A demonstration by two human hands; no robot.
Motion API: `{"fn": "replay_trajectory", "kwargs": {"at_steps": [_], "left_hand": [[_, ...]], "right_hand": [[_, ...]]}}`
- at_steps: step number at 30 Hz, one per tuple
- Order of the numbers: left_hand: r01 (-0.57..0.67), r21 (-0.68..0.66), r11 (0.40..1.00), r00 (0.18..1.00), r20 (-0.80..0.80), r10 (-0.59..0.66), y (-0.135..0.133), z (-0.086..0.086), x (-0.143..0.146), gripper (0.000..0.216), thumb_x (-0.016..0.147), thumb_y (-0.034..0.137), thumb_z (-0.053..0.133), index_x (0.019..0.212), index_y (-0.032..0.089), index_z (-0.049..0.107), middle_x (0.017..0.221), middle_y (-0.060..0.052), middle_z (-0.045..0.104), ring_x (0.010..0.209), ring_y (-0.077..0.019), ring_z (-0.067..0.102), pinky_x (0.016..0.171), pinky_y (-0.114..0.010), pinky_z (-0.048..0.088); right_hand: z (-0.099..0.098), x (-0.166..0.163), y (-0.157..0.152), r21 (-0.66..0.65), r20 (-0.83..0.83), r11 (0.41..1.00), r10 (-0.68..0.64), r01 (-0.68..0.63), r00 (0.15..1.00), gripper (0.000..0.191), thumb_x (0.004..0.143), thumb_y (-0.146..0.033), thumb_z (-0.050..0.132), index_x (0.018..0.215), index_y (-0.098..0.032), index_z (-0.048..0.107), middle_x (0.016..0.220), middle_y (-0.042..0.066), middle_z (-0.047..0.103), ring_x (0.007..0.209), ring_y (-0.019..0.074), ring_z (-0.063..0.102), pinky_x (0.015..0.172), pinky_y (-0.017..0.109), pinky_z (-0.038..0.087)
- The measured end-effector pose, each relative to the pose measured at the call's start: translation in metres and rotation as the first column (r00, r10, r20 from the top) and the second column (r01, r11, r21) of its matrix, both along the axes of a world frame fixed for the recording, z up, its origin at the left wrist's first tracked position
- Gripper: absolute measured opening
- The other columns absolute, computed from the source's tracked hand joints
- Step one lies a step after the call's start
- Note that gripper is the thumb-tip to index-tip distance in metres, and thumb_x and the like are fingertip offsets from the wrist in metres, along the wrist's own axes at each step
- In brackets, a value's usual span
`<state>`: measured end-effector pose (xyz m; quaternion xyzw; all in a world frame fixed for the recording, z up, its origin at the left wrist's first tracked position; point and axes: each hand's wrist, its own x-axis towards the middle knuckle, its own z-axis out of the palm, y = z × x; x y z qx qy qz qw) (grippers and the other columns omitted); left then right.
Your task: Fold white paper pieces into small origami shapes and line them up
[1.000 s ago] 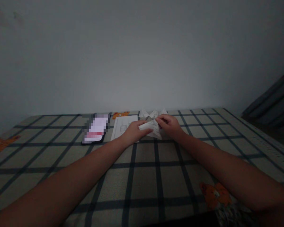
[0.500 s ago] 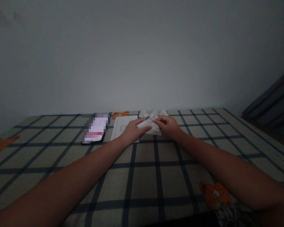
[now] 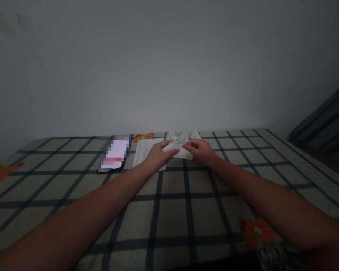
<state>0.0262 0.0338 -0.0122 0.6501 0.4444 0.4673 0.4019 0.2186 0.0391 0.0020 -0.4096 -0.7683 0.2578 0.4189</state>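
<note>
Between my two hands is a folded piece of white paper (image 3: 178,151), held just above the checked cloth. My left hand (image 3: 157,155) grips its left side, thumb lying over the front face. On the right edge, my right hand (image 3: 200,149) pinches the paper between thumb and fingertips. Just behind it stand several pointed folded-paper shapes (image 3: 196,133), partly hidden by the paper and my fingers. White sheets (image 3: 141,152) with faint printed lines lie flat beside my left hand, partly under it.
A phone (image 3: 114,153) with a lit, blurred screen lies left of the sheets. The checked cloth (image 3: 169,218) with orange bear prints covers the surface, which meets a plain wall (image 3: 169,67) at the back. Dark folded fabric (image 3: 324,116) hangs at the far right.
The held paper has tilted slightly, and its lower edge now sits a little higher and looks flatter. Both hands keep their hold with only small finger shifts.
</note>
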Motion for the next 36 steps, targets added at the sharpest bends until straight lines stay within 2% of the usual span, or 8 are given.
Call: {"fn": "replay_trajectory", "kwargs": {"at_steps": [7,14,18,24,36], "left_hand": [[0.068,-0.048,0.997,0.995,0.07,-0.064,-0.0011,-0.0004,-0.0011,0.036,0.071,0.044,0.065,0.091,0.015,0.07,0.086,-0.009,0.069,0.071,-0.0178,0.06,0.063,-0.028,0.044],[0.021,-0.066,0.998,0.999,0.026,-0.019,-0.0023,0.0007,-0.0022,0.037,0.072,0.048,0.064,0.086,0.014,0.071,0.078,-0.007,0.069,0.066,-0.0163,0.058,0.057,-0.025,0.041],[0.027,-0.035,0.999,1.0,0.001,-0.027,-0.0022,0.0014,-0.0026,0.037,0.073,0.048,0.063,0.084,0.014,0.07,0.077,-0.006,0.068,0.065,-0.0157,0.057,0.057,-0.025,0.04],[0.01,-0.022,1.0,1.0,-0.029,-0.011,-0.0022,-0.0001,-0.0025,0.038,0.072,0.05,0.062,0.084,0.015,0.07,0.072,-0.004,0.067,0.063,-0.0156,0.056,0.056,-0.025,0.041],[0.037,0.017,0.999,0.992,-0.123,-0.035,-0.0012,0.0016,-0.0027,0.036,0.072,0.048,0.062,0.086,0.015,0.07,0.075,-0.004,0.066,0.066,-0.0158,0.055,0.057,-0.025,0.039]], "right_hand": [[0.0001,0.0005,0.0001,-0.04,-0.009,0.999,0.023,-0.023,1.0,0.028,0.079,-0.039,0.057,0.075,-0.013,0.065,0.07,0.003,0.063,0.061,0.0109,0.052,0.057,0.023,0.037],[-0.0004,0.0001,-0.0004,-0.076,-0.04,0.995,0.059,-0.062,0.997,0.031,0.079,-0.042,0.056,0.083,-0.013,0.066,0.076,0.004,0.065,0.066,0.012,0.054,0.061,0.024,0.04],[0.0002,0.0008,-0.0005,-0.102,0.015,0.991,0.088,-0.086,0.996,0.034,0.08,-0.044,0.054,0.077,-0.012,0.065,0.068,0.001,0.06,0.061,0.0103,0.049,0.056,0.022,0.036],[-0.0011,0.002,0.0013,-0.041,0.06,0.998,0.053,-0.051,0.997,0.035,0.083,-0.043,0.05,0.075,-0.013,0.065,0.065,0.001,0.056,0.063,0.0114,0.048,0.058,0.023,0.035],[-0.0039,0.0023,0.0047,0.008,0.163,0.997,0.074,-0.077,0.984,0.033,0.087,-0.037,0.043,0.073,-0.014,0.061,0.067,0.001,0.056,0.064,0.0125,0.048,0.06,0.023,0.034]]}}
